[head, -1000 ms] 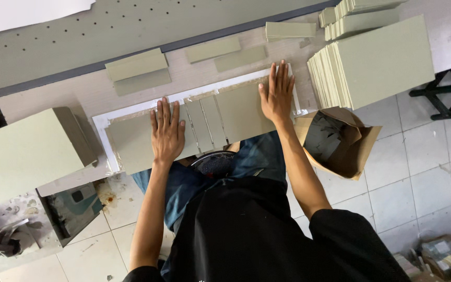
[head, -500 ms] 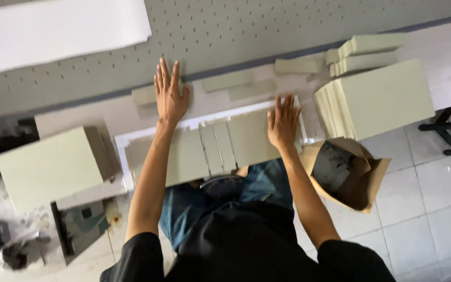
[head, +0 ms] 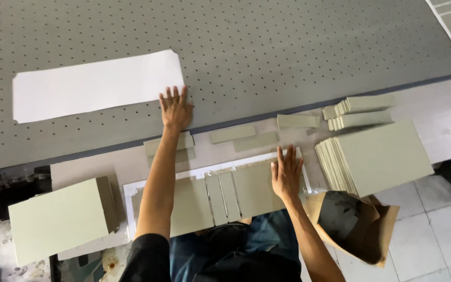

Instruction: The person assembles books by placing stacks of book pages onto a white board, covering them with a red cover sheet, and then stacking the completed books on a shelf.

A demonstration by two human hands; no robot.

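Left hand (head: 175, 108) flat, fingers spread, touching right end of white paper sheet (head: 97, 86) on perforated table (head: 288, 47). Right hand (head: 286, 171) flat on grey board panel (head: 254, 189) at near edge, gripping nothing.

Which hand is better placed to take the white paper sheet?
The left hand. It lies flat at the right end of the white paper sheet on the perforated table. The right hand presses the grey boards, farther away.

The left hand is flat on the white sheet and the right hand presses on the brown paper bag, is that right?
Not quite. The head view shows the right hand pressing on the grey-green boards, not the brown paper bag. The left hand does rest at the white sheet.
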